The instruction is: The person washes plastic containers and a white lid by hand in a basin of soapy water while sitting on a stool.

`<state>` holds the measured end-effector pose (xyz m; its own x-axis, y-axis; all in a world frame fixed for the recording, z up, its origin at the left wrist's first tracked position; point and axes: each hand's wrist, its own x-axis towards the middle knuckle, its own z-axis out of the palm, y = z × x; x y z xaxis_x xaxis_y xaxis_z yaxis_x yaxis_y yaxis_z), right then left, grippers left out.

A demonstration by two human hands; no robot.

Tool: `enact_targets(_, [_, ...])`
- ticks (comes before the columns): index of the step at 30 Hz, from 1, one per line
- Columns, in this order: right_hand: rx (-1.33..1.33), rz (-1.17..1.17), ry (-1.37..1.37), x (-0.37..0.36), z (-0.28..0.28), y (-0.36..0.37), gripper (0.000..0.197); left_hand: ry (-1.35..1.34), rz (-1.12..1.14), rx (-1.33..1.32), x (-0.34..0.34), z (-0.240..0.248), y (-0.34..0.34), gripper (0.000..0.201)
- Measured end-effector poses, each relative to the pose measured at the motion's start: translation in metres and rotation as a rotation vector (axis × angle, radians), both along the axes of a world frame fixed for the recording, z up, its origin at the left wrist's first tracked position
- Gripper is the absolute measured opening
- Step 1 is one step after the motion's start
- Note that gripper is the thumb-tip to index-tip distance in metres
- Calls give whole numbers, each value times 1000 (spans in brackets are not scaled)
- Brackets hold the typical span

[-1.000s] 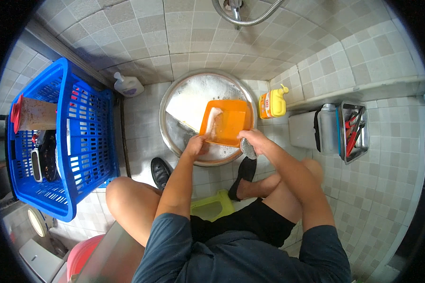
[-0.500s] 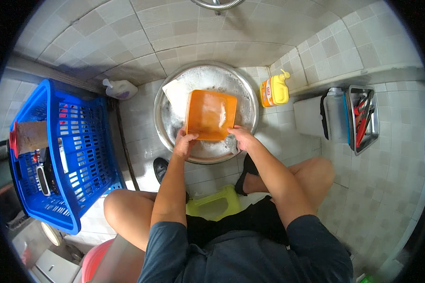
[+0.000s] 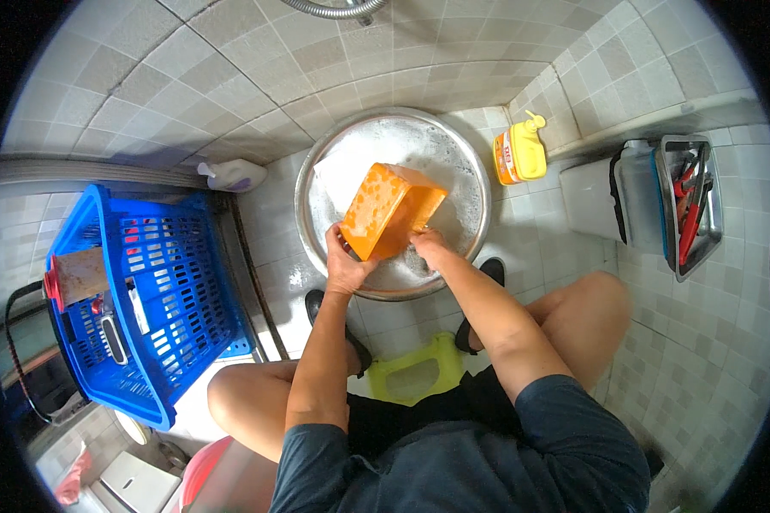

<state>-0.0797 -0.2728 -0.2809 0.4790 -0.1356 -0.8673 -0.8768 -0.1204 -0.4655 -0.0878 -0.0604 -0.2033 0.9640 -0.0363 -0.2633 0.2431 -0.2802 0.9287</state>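
Observation:
An orange plastic box (image 3: 372,209), wet with suds on its outside, is tilted on its side above a round metal basin (image 3: 305,218) of foamy water. My left hand (image 3: 347,265) is closed round its lower left edge, thumb toward me. At the lower right rim my right hand (image 3: 428,248) is closed, its fingertips partly hidden by the box. Something greyish lies under that hand; whether it is suds or a pad I cannot make out. A flat white piece (image 3: 332,181) lies in the basin behind the box.
A blue basket (image 3: 175,291) with assorted items stands at left, near a white bottle (image 3: 235,176). Right of the basin are a yellow pump bottle (image 3: 522,154), a clear container (image 3: 640,201) and a metal tray (image 3: 710,171) with red-handled tools. A green stool (image 3: 389,376) sits between my feet.
The orange box has turned from facing upward onto its side, opening toward the right. My left hand has shifted along its edge, and my right hand has moved to its lower rim.

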Motion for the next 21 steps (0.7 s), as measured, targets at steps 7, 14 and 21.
enact_targets(7, [431, -142, 103, 13, 38, -22, 29, 207, 223, -290, 5, -24, 13, 95])
enact_targets(14, [213, -266, -173, 25, 54, -53, 23, 450, 241, -659, -10, -65, -4, 59])
enact_targets(21, [-525, 182, -556, 16, 45, -55, 40, 111, 118, -474, -11, -96, -37, 41])
